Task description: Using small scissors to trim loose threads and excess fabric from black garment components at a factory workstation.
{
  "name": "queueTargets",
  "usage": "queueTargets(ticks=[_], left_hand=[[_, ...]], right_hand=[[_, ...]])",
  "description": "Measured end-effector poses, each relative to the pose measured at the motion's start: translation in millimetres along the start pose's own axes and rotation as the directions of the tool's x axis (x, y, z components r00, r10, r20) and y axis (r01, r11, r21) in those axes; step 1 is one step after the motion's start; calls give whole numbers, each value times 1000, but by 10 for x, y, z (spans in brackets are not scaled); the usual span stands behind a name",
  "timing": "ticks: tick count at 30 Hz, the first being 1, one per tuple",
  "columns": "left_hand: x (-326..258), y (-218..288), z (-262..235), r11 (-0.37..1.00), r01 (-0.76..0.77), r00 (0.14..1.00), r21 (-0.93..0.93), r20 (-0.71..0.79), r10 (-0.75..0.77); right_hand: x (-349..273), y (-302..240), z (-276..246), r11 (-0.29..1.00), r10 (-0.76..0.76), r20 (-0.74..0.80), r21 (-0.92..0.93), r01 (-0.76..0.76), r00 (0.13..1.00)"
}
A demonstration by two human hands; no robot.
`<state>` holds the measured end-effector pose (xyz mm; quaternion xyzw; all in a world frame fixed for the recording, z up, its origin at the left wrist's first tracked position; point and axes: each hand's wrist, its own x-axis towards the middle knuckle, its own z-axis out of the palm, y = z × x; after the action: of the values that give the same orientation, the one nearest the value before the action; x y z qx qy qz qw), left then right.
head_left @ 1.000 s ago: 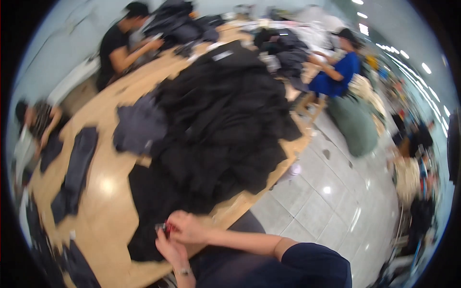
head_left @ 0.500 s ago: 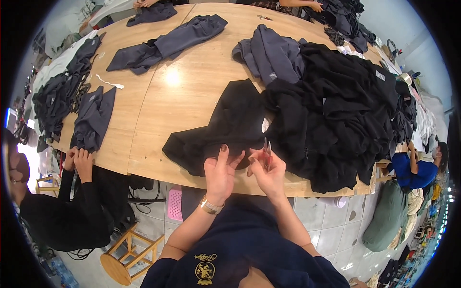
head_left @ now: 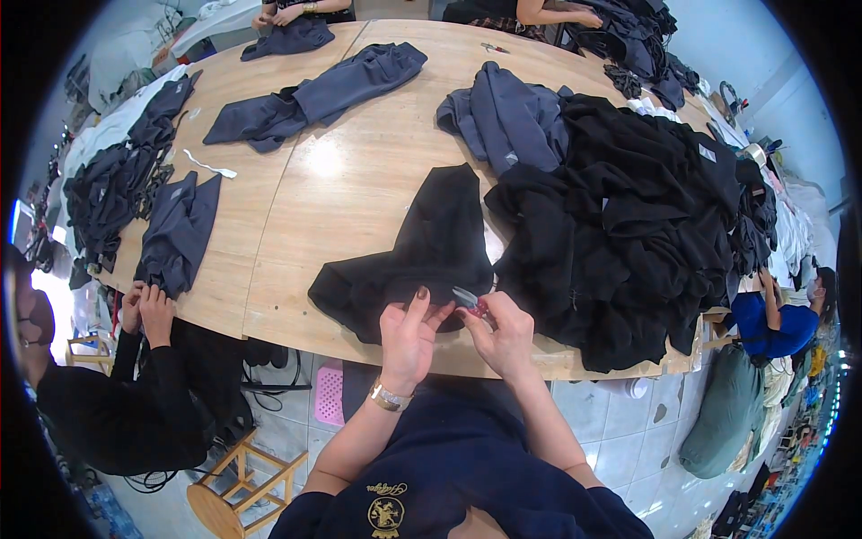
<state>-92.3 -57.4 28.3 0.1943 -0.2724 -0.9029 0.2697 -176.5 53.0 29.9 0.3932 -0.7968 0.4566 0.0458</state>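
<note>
A black garment (head_left: 409, 256) lies on the wooden table right in front of me, its near edge at my hands. Red-handled thread snips (head_left: 476, 304) are gripped in my right hand (head_left: 505, 337), blades pointing up and left over the cloth. My left hand (head_left: 411, 346) rests at the garment's near edge, palm up, thumb raised and apart from the fingers. Its fingertips come close to the snips. Whether a thread or fold of cloth lies under those fingertips is too small to tell.
A large heap of black garments (head_left: 628, 234) fills the table's right side, beside folded grey garments (head_left: 507, 117). More grey clothing (head_left: 323, 94) lies farther back. Co-workers sit left, right and across. A wooden stool (head_left: 242, 481) stands at lower left.
The snips have tilted from upright to pointing left, toward my left hand. My left fingers have drawn closer together. The black garment has shifted slightly away from the heap.
</note>
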Motion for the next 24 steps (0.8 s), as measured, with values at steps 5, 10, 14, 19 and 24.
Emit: queueTargets(ticks=[5, 10, 14, 19, 24], left_hand=[[16, -41, -25, 997, -41, 999, 67, -17, 43], [6, -59, -11, 992, -55, 998, 111, -8, 57], [-8, -53, 14, 988, -74, 997, 138, 25, 72], [-17, -84, 2, 973, -115, 993, 202, 47, 108], [-10, -76, -22, 967, -113, 993, 228, 56, 103]], right_hand=[[9, 14, -60, 990, -59, 67, -127, 68, 996], [-5, 37, -68, 980, -70, 89, -181, 86, 994], [1, 36, -84, 974, -88, 97, -201, 106, 991], [22, 47, -83, 968, -122, 103, -209, 141, 987], [3, 51, -55, 997, 18, -1, 79, -18, 1000]])
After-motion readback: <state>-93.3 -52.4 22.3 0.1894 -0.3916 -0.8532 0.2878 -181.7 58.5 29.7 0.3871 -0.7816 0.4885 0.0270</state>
